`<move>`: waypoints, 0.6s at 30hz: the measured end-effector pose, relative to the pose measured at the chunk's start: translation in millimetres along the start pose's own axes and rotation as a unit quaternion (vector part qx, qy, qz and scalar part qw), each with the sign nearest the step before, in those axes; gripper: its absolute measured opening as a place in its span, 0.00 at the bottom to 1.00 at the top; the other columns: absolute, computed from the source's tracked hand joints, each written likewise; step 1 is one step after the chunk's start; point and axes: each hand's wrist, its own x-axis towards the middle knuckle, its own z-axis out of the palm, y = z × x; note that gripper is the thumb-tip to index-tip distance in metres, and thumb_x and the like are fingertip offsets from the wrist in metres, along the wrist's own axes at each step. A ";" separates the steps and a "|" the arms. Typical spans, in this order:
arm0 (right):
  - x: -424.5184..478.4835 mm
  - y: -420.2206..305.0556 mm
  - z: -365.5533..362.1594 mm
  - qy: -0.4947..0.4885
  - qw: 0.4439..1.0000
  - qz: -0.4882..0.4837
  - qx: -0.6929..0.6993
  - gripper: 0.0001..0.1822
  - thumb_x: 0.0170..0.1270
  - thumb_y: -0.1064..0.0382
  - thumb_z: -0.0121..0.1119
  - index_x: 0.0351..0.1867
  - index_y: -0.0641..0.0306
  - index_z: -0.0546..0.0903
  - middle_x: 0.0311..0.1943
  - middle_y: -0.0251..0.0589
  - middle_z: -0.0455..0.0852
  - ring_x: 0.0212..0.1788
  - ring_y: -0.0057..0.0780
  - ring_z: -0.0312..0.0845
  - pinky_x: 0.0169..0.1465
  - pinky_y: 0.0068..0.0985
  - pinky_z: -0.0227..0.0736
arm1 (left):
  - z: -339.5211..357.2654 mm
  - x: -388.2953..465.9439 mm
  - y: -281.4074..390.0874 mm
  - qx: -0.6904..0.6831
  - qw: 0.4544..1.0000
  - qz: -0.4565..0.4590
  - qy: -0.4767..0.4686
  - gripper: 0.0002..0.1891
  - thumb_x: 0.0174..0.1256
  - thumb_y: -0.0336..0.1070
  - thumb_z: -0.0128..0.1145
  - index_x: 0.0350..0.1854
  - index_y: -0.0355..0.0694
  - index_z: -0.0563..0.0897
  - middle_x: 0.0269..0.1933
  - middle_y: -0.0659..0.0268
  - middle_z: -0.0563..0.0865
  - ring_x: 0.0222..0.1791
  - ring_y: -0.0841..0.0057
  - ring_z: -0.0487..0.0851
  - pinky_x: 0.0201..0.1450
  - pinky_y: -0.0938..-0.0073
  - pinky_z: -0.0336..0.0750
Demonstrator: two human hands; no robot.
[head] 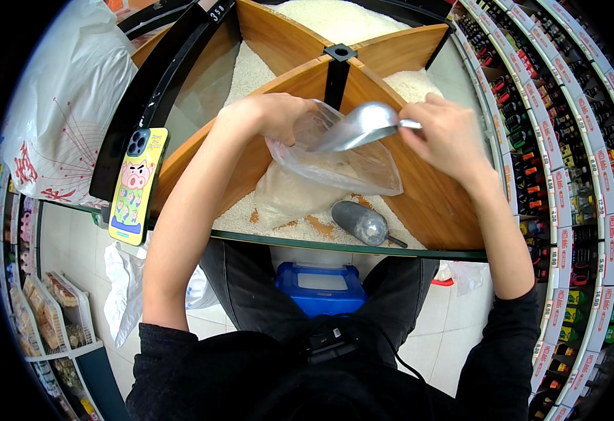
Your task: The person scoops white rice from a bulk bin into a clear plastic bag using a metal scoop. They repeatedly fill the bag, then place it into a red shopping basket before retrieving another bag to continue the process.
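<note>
My left hand [280, 117] grips the rim of a clear plastic bag [359, 176], which hangs wide at the mouth. White rice fills the lower part of the bag, resting on loose rice [236, 216] in the near wooden compartment. In my right hand [441, 134] is the handle of a shiny metal scoop [362, 126]. Its bowl tilts down into the bag's mouth; whether rice is still in it cannot be seen. A second, duller metal scoop [362, 223] lies on the thin rice beside the bag, handle towards the glass front edge.
Wooden dividers [391, 142] meet at a black post [338, 73]; other compartments hold rice [338, 18]. A phone in a yellow case [138, 187] leans at the bin's left edge, below a large white bag [70, 100]. Bottle shelves [554, 173] line the right. A blue box [320, 289] sits below.
</note>
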 end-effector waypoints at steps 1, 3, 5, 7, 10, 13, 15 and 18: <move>-0.3 4.9 -5.8 0.025 1.000 0.017 0.008 0.06 0.55 0.61 0.65 0.27 0.58 0.80 0.23 0.36 0.83 0.25 0.33 0.79 0.28 0.31 0.73 | 0.1 -1.1 1.5 0.006 1.000 0.002 0.004 0.39 0.51 0.20 0.59 0.70 0.44 0.63 0.53 0.52 0.83 0.49 0.63 0.85 0.52 0.67 0.81; -2.5 16.2 -16.0 0.072 0.994 0.080 0.000 0.06 0.55 0.60 0.65 0.28 0.57 0.81 0.23 0.36 0.84 0.24 0.33 0.79 0.27 0.31 0.72 | -1.9 -4.1 4.9 0.003 1.000 0.000 -0.001 0.39 0.52 0.20 0.59 0.70 0.45 0.63 0.52 0.52 0.84 0.49 0.64 0.85 0.50 0.67 0.81; -6.5 29.1 -24.1 0.114 0.978 0.171 -0.032 0.06 0.56 0.59 0.63 0.29 0.57 0.82 0.22 0.37 0.84 0.24 0.33 0.80 0.27 0.32 0.71 | -5.1 -6.8 8.2 -0.014 1.000 -0.008 -0.019 0.39 0.52 0.20 0.59 0.70 0.45 0.64 0.50 0.52 0.85 0.48 0.64 0.86 0.49 0.67 0.82; -13.4 44.1 -27.7 0.047 0.957 0.264 -0.113 0.09 0.59 0.57 0.61 0.30 0.59 0.83 0.24 0.41 0.86 0.27 0.37 0.83 0.29 0.34 0.74 | -4.4 -8.8 6.9 0.009 1.000 0.015 -0.001 0.30 0.56 0.24 0.56 0.66 0.44 0.69 0.48 0.56 0.86 0.46 0.65 0.86 0.47 0.69 0.81; -31.9 69.8 -17.2 -0.105 0.918 0.326 -0.201 0.13 0.60 0.55 0.57 0.32 0.61 0.84 0.27 0.47 0.87 0.32 0.43 0.85 0.34 0.38 0.78 | -5.4 -8.9 12.7 0.047 0.998 0.031 0.003 0.25 0.59 0.27 0.54 0.62 0.43 0.73 0.46 0.57 0.87 0.45 0.65 0.86 0.46 0.69 0.81; -46.0 77.4 -3.9 -0.289 0.877 0.322 -0.211 0.14 0.58 0.56 0.57 0.33 0.64 0.85 0.29 0.51 0.87 0.37 0.49 0.86 0.42 0.42 0.80 | -10.9 -16.3 24.2 0.033 0.999 0.016 -0.004 0.23 0.59 0.27 0.54 0.60 0.42 0.74 0.46 0.56 0.87 0.45 0.65 0.86 0.46 0.69 0.81; -47.4 70.2 -0.5 -0.368 0.851 0.328 -0.179 0.12 0.55 0.59 0.60 0.35 0.65 0.86 0.36 0.51 0.88 0.43 0.46 0.85 0.46 0.39 0.79 | -11.3 -17.2 25.9 0.008 1.000 0.002 -0.009 0.27 0.58 0.25 0.56 0.63 0.42 0.71 0.46 0.55 0.87 0.45 0.65 0.86 0.47 0.68 0.82; -38.3 65.7 -0.8 -0.533 0.773 0.322 -0.120 0.14 0.57 0.57 0.59 0.34 0.65 0.86 0.38 0.53 0.87 0.44 0.48 0.84 0.46 0.39 0.77 | -7.2 -15.6 15.8 -0.016 1.000 -0.006 -0.009 0.36 0.54 0.20 0.59 0.69 0.42 0.65 0.48 0.52 0.85 0.45 0.65 0.87 0.47 0.68 0.82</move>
